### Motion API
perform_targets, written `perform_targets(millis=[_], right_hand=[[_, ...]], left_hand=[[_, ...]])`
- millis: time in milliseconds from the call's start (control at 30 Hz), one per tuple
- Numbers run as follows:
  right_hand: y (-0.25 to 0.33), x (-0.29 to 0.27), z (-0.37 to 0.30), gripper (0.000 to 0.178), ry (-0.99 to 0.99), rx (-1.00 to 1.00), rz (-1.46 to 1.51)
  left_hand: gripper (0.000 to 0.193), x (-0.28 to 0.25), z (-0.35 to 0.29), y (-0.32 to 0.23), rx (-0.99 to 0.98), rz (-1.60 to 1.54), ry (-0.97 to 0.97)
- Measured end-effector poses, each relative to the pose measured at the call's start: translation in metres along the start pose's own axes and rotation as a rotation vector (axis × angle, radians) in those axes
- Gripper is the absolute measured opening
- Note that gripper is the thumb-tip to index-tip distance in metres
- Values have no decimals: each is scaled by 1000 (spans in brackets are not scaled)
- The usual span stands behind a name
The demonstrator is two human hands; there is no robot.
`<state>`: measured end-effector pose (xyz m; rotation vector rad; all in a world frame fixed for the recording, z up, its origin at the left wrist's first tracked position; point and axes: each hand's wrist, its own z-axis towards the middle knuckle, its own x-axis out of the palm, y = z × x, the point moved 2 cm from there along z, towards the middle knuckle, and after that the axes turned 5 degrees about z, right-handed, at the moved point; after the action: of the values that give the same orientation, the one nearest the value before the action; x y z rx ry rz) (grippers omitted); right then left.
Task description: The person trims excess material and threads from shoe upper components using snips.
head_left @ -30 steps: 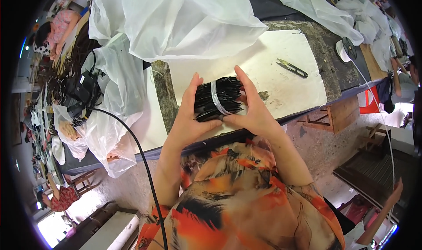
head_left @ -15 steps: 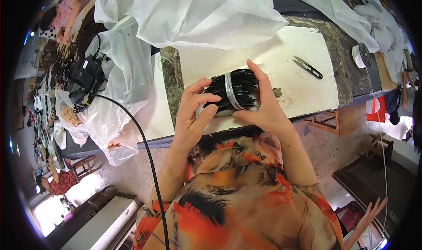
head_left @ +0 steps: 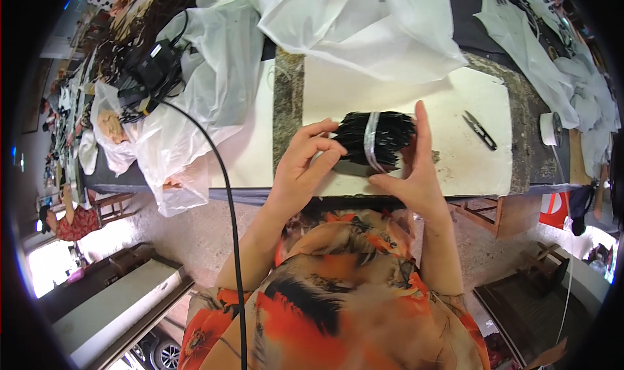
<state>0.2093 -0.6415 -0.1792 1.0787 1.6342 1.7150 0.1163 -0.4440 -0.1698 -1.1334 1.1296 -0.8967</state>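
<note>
A small workshop: long cluttered worktable [head_left: 520,168], clear plastic bags [head_left: 214,77], small black thread snips [head_left: 480,129], bare concrete floor [head_left: 195,240].

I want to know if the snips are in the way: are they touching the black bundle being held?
Apart. The head view shows the snips lying on the white board, with bare board between them and the black bundle.

Clear plastic bags [head_left: 351,25] lie crumpled across the table's far side; a red sign [head_left: 554,209], perhaps a placard, hangs below its right edge.
</note>
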Motion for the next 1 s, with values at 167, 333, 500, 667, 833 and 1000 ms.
perform_targets(millis=[167, 333, 500, 667, 833, 1000], right_hand=[[-7, -4, 0, 129, -11, -7, -98], [-1, -3, -3, 134, -2, 47, -23], [-1, -7, -3, 132, 28, 53, -1], [5, -12, -5, 120, 65, -240, -255], [8, -20, -8, 92, 106, -281, -514], [5, -25, -12, 92, 148, -353, -533]], left_hand=[[45, -3, 10, -3, -11, -13, 56], [120, -5, 29, -17, 110, 311, 348], [124, 4, 43, -8, 113, 342, 372], [100, 23, 36, -2, 495, 281, 268], [90, 27, 30, -8, 562, 448, 156], [84, 36, 20, -14, 368, 396, 130]])
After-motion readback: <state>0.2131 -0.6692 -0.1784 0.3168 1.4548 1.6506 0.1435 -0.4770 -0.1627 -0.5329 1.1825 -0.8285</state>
